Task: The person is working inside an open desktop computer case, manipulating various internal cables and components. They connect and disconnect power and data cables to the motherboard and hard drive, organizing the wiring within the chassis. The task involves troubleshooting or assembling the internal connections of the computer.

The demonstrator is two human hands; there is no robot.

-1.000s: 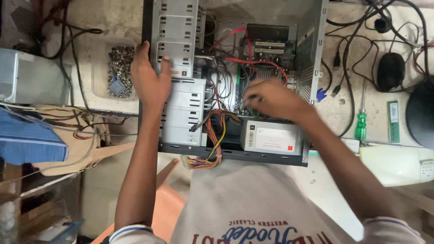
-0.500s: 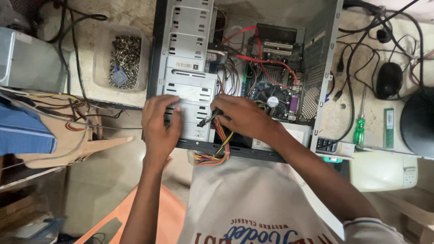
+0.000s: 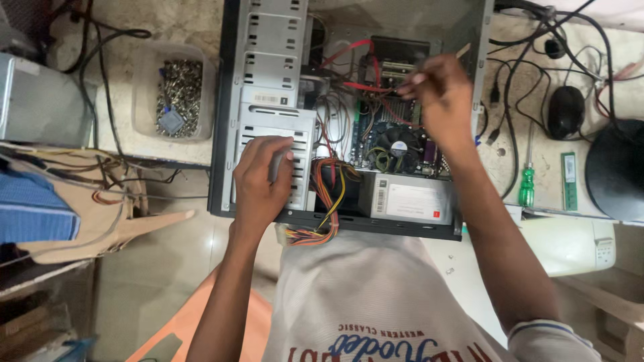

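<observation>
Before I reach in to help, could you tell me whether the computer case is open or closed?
Open: the computer case lies with its side panel off, so the cooling fan and coloured wires inside show.

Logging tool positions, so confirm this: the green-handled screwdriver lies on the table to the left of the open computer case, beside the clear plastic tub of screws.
Wrong side. In the head view the green-handled screwdriver lies on the table to the right of the open computer case, near the black mouse; the clear plastic tub of screws sits left of the case.

Pale worn bench point(image 3: 168, 151) across top of frame; tiled floor point(image 3: 168, 268) lower left, orange stool point(image 3: 194, 328) bottom centre.
</observation>
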